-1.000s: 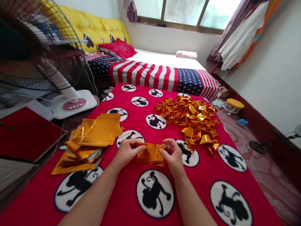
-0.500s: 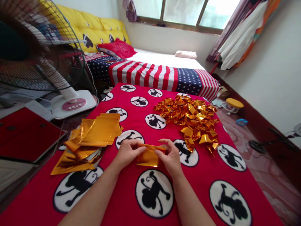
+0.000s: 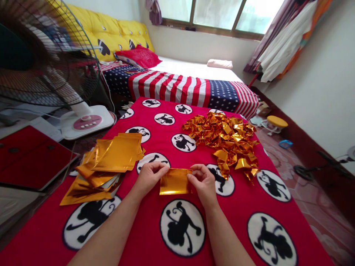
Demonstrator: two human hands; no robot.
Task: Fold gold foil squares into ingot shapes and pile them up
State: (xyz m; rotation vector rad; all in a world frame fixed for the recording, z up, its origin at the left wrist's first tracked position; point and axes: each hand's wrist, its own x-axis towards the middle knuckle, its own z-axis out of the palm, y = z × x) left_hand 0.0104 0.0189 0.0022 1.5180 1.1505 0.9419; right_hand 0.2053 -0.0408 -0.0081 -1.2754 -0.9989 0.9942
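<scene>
A shiny gold foil sheet (image 3: 177,181) is stretched between my two hands over the red cloth. My left hand (image 3: 151,176) pinches its upper left corner between thumb and fingers. At its upper right edge, my right hand (image 3: 203,181) grips it the same way. To the left lies a loose stack of flat gold sheets (image 3: 116,155). A heap of folded gold foil pieces (image 3: 222,133) spreads over the cloth at the right, beyond my right hand.
The red cloth (image 3: 227,229) with black-and-white round prints covers the table. A fan (image 3: 85,120) stands close at the left, near a red panel (image 3: 33,159). Behind the table is a bed (image 3: 177,87); a yellow stool (image 3: 277,121) stands at the right.
The upper edge of the foil, earlier folded over in a narrow strip under my thumbs, now shows as one smooth surface. My right hand has shifted slightly to the right.
</scene>
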